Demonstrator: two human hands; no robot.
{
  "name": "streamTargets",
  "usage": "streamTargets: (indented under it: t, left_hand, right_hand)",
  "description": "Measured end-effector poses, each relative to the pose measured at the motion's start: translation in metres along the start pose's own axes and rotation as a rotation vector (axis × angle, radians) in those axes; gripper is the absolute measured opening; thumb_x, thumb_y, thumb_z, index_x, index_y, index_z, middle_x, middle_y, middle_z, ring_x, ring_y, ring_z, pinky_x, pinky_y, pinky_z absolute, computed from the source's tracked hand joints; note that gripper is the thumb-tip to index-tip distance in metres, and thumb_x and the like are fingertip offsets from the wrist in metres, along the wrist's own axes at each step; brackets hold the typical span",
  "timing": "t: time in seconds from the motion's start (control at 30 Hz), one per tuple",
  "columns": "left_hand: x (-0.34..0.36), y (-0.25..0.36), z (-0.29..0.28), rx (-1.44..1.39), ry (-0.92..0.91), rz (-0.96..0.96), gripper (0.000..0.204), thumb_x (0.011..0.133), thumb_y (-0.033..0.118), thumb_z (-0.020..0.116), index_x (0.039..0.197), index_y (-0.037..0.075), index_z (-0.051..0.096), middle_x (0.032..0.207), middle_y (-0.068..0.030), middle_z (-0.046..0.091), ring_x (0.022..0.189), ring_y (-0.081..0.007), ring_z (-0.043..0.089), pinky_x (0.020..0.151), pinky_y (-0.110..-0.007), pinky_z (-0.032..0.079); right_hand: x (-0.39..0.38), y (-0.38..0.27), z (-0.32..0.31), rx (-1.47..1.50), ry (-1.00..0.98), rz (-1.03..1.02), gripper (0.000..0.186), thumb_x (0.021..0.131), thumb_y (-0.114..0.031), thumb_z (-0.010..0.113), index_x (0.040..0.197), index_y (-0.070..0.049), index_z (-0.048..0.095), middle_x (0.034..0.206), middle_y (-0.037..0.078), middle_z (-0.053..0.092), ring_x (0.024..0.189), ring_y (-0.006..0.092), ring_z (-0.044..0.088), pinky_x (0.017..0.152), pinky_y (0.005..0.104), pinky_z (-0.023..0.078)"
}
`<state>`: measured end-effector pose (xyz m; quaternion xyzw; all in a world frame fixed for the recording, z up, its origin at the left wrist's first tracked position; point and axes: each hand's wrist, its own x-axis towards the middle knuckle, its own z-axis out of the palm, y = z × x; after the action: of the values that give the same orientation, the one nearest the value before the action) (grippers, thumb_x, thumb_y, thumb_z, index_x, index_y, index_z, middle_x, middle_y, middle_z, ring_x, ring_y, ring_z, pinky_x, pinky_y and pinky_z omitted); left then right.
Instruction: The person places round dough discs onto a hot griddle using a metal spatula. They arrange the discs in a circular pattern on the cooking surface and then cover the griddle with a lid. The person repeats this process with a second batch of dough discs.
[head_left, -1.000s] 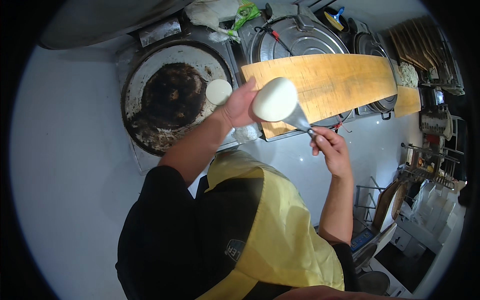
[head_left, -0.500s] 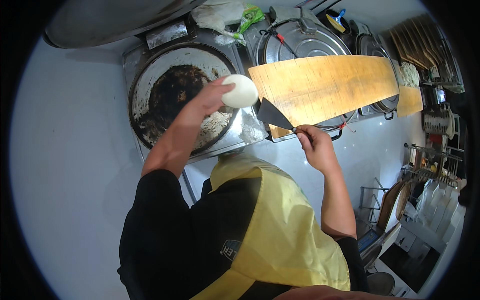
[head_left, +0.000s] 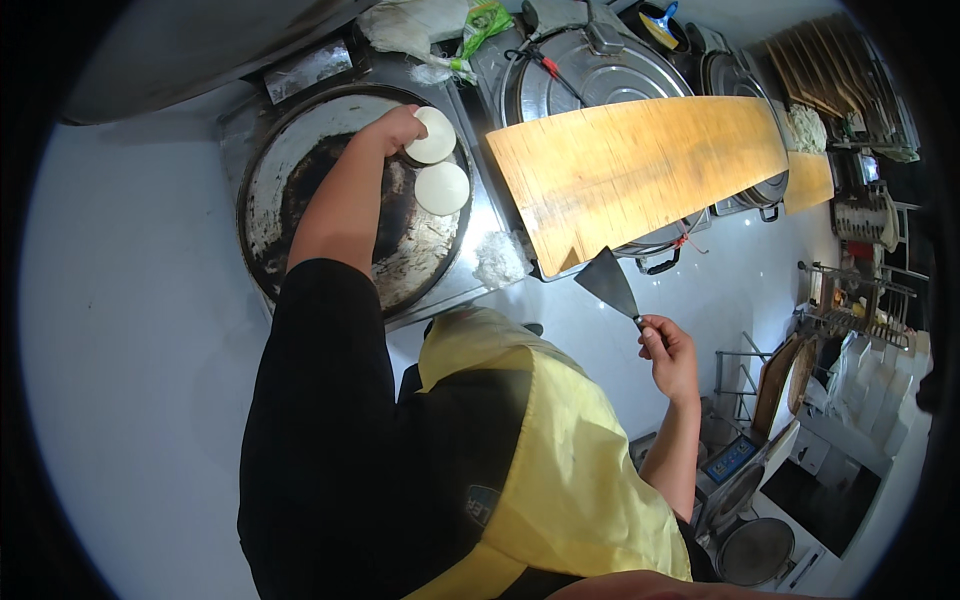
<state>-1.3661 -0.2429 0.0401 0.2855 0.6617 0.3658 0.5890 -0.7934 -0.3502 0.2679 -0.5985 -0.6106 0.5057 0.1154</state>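
My left hand (head_left: 397, 129) reaches over the far right part of a big round griddle pan (head_left: 268, 215), its fingers at the left edge of a flat white dough round (head_left: 434, 137). Whether that round touches the pan I cannot tell. Just nearer, a second dough round (head_left: 442, 189) lies flat near the pan's right rim. The pan is dark and scorched in the middle and pale round the side. Well to the right, my right hand (head_left: 669, 354) is closed on the handle of a scraper (head_left: 608, 283), whose wide dark blade points up and left, off the board's near edge.
A long wooden board (head_left: 640, 175) lies across a large metal lid (head_left: 600, 75) right of the pan. White crumbs (head_left: 500, 258) are scattered on the stove's near right corner. A white and green plastic bag (head_left: 485, 28) sits at the back. Racks (head_left: 870, 300) stand at far right.
My left hand has moved away from me, over the far side of the pan. One dough round now lies on the pan. My right hand has drawn the scraper nearer and rightward, off the board.
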Motion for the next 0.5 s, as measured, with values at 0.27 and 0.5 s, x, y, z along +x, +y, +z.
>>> streamTargets:
  t: [0.27,0.5]
  left_hand:
    - [0.040,-0.018,0.000,0.400,0.134,0.088,0.042,0.078,-0.004,0.053,0.117,0.003,0.068,0.109,-0.0142,0.072,0.102,-0.0277,0.068,0.087,-0.039,0.052]
    - [0.057,-0.042,-0.020,0.492,0.276,0.108,0.040,0.079,0.002,0.056,0.116,0.004,0.068,0.108,-0.0172,0.072,0.103,-0.0315,0.068,0.089,-0.039,0.052]
  right_hand:
    - [-0.010,0.025,-0.003,0.054,0.063,0.027,0.021,0.100,-0.015,0.059,0.115,0.000,0.064,0.087,0.001,0.063,0.073,0.0077,0.058,0.065,0.0240,0.051]
    - [0.005,0.019,-0.010,0.053,0.035,0.055,0.021,0.099,-0.013,0.059,0.113,0.001,0.065,0.090,0.001,0.065,0.078,0.0086,0.060,0.068,0.0251,0.053]
